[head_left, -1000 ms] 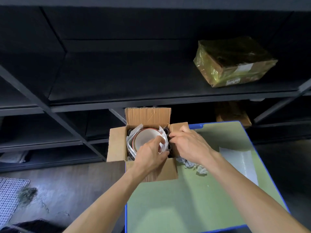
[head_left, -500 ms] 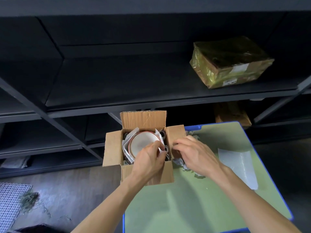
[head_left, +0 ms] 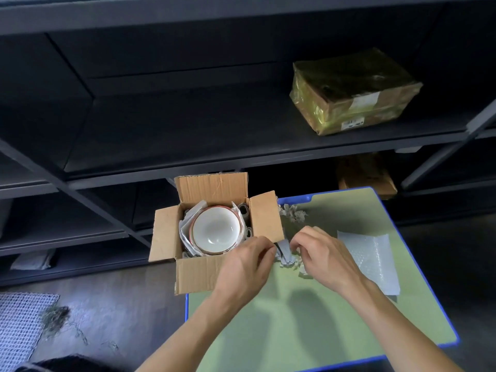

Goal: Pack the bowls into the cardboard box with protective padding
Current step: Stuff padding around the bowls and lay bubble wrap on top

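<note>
An open cardboard box (head_left: 198,272) stands at the far left corner of the green table (head_left: 308,318), flaps spread. Inside it a white bowl with a red rim (head_left: 216,229) sits upright, with white padding sheets (head_left: 188,224) around its sides. Just right of the box lies a pile of crumpled grey-white paper padding (head_left: 288,257). My left hand (head_left: 247,264) and my right hand (head_left: 324,253) meet over that pile, fingertips pinched on it. Part of the pile is hidden under my hands.
A bubble-wrap sheet (head_left: 373,259) lies on the table's right side. More paper scraps (head_left: 292,213) sit behind the box's right flap. Dark metal shelving (head_left: 188,146) rises behind, holding a taped parcel (head_left: 351,95). A mesh mat (head_left: 18,328) lies on the floor at left.
Both hands have left the box opening and moved right and down onto the crumpled paper beside it. The bowl now shows fully in the box.
</note>
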Tool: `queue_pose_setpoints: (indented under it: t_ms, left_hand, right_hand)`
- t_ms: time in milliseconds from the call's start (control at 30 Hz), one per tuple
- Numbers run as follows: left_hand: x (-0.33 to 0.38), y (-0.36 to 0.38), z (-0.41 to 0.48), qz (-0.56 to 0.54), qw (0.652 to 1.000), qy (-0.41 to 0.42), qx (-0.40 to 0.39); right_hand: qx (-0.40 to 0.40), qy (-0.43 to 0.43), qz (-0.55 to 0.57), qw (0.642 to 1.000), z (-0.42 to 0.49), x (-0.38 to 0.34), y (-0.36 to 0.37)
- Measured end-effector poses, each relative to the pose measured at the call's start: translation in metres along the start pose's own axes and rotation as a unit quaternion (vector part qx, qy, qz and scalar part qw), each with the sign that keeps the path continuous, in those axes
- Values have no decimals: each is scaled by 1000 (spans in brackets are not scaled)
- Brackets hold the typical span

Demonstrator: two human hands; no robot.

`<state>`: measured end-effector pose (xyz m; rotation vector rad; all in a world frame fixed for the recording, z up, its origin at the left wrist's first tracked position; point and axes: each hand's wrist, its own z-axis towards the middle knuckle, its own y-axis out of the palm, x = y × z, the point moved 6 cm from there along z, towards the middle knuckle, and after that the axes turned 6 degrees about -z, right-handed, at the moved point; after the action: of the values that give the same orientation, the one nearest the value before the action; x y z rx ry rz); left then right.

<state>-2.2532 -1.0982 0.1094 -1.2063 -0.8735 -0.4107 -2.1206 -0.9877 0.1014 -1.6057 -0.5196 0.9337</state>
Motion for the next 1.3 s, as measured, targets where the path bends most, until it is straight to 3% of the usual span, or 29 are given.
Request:
queue_pose_setpoints:
  t_ms: [233, 400, 600, 867, 1067, 1300]
  left_hand:
    - [13, 62, -12, 55, 993, 17, -103]
    - [-4, 111, -16, 108, 977, -70, -173]
    - [-23, 136, -6, 124, 963, -144, -191]
    - [-36, 157, -13, 145, 954, -147, -217]
    - [-19, 155, -19, 36, 971, -125, -200]
    - [16, 96, -24, -32, 993, -76, -83]
  right_hand:
    - [-62, 79, -35, 994, -22, 65, 28]
    - [-120, 98, -15, 988, -35, 94, 58]
    - [-148, 100, -11, 984, -20, 88, 98]
    - [-139, 93, -57, 984, -34, 80, 123]
    - [-140, 87, 95, 982, -43, 80, 87]
    - [-123, 30, 191, 973, -33, 54, 21]
